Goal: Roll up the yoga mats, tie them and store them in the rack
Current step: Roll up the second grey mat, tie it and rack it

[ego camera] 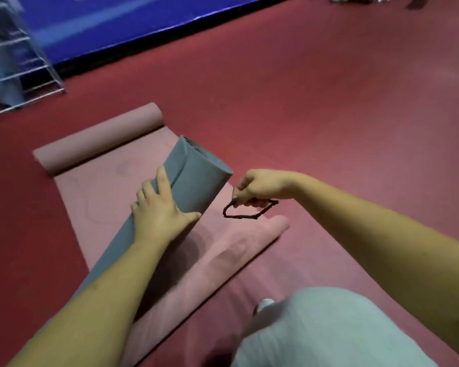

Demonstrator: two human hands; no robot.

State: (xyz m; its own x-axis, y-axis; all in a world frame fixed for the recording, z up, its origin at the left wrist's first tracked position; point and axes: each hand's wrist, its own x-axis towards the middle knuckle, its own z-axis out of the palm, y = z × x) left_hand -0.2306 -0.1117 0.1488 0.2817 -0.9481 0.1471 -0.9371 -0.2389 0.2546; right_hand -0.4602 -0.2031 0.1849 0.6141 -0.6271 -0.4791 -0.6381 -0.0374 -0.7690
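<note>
Grey rolled mat (194,178): lies slantwise on the pink mat, open end pointing far right.
Pink mat (122,186): spread on the red floor (329,102), its far end and near-right edge curled into rolls.
Left hand (159,213): fingers curled over the grey roll, thumb spread along its near side.
Right hand (260,185): just right of the roll's end, fingertips pinching a black tie loop (249,210) that hangs open.
Wire rack (24,75): far left, blurred.

Red floor (329,102) — blue barrier (117,22) beyond
</note>
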